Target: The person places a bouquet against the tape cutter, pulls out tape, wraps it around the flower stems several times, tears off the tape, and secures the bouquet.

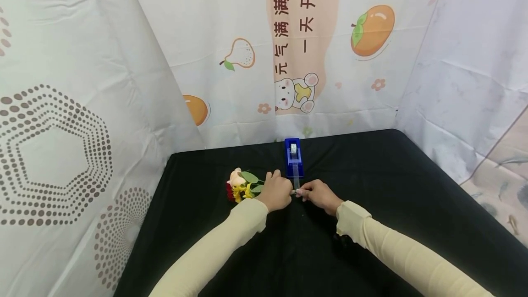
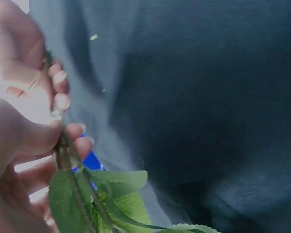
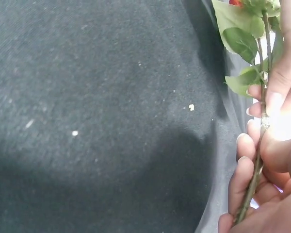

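A small bunch of artificial flowers, pink, red and yellow with green leaves, lies on the black table. My left hand grips the stems just right of the blooms. My right hand meets it fingertip to fingertip and holds the stems' lower end with curled fingers. A blue tape dispenser stands just behind the hands. Its clear tape strip runs down to where the fingers meet. In the left wrist view my left hand pinches the stems above the leaves.
Printed cloth walls close in the table on the left, back and right. The table's right edge drops off to a tiled floor. Black cloth stretches around the hands and toward me.
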A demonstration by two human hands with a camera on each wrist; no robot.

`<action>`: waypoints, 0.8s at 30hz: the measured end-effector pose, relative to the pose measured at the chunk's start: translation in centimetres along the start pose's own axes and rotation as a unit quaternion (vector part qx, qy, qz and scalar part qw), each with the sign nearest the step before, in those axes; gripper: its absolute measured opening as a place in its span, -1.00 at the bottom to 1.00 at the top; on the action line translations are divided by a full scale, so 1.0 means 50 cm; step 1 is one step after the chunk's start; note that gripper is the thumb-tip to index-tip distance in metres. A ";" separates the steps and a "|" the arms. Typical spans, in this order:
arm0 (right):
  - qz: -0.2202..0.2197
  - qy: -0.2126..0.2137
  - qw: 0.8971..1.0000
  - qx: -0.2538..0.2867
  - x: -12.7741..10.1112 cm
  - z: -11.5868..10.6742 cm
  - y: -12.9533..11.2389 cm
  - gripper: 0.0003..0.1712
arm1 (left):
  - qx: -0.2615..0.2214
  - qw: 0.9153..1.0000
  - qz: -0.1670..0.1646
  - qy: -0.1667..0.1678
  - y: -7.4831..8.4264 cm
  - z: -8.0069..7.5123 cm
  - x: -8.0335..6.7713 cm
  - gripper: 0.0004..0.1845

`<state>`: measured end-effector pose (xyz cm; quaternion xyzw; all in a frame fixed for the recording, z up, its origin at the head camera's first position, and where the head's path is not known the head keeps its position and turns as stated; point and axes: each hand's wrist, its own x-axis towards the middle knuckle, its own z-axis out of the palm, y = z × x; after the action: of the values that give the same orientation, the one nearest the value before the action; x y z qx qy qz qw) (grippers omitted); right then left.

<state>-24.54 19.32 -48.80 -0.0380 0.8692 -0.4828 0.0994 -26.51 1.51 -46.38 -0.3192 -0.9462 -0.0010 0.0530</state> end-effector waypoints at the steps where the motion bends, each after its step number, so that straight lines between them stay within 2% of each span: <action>1: 0.000 0.002 1.000 -0.001 0.000 -0.001 -0.001 -0.76 | -0.022 1.000 -0.010 -0.011 -0.002 -0.002 0.004 -0.70; 6: -0.005 0.004 1.000 -0.010 0.001 -0.008 -0.003 -0.76 | -0.082 0.994 -0.038 -0.068 -0.009 -0.012 0.020 -0.59; 10: -0.009 0.014 0.999 -0.040 0.001 -0.011 0.001 -0.78 | -0.106 0.986 -0.049 -0.117 -0.007 -0.030 0.024 -0.58; 12: -0.010 0.021 0.998 -0.054 0.002 -0.012 0.005 -0.80 | -0.112 0.983 -0.053 -0.132 -0.005 -0.040 0.024 -0.58; 16: -0.006 0.032 0.997 -0.063 0.005 -0.009 0.007 -0.82 | -0.108 0.985 -0.059 -0.124 -0.005 -0.046 0.022 -0.62; 24: -0.004 0.038 0.997 -0.061 0.006 -0.003 0.004 -0.82 | -0.105 0.988 -0.070 -0.089 -0.008 -0.035 0.017 -0.78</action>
<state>-24.87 19.50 -48.94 -0.0291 0.9002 -0.4301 0.0615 -27.25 1.67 -44.53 -0.2551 -0.9618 -0.0755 -0.0651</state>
